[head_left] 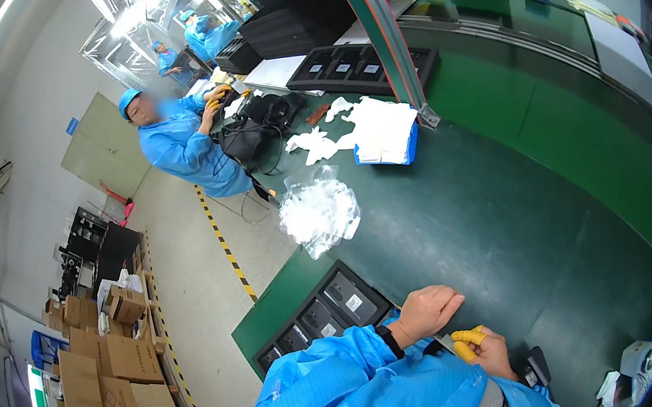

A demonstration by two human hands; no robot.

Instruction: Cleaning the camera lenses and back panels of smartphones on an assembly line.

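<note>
Close to my body at the bench edge, my left hand (429,310), a black band at its wrist, has its fingers curled together. Whatever they hold, if anything, is hidden. My right hand (489,353), wearing yellow finger cots (467,342), is just below and to the right, its fingers closed. At those fingertips shows the edge of a small greyish flat piece (446,342), too little to name. A dark device (536,366) with a pale label lies right of my right hand. On the left, a black compartment tray (376,297) holds several dark flat devices (352,299) with white labels.
A heap of see-through plastic bags (319,212) lies mid-bench. Beyond it stand a blue box (397,152) stacked with white cloths (386,127) and another black tray (427,69). A green post (377,22) rises there. A co-worker in blue (184,143) stands across. Cardboard boxes (129,358) fill the left.
</note>
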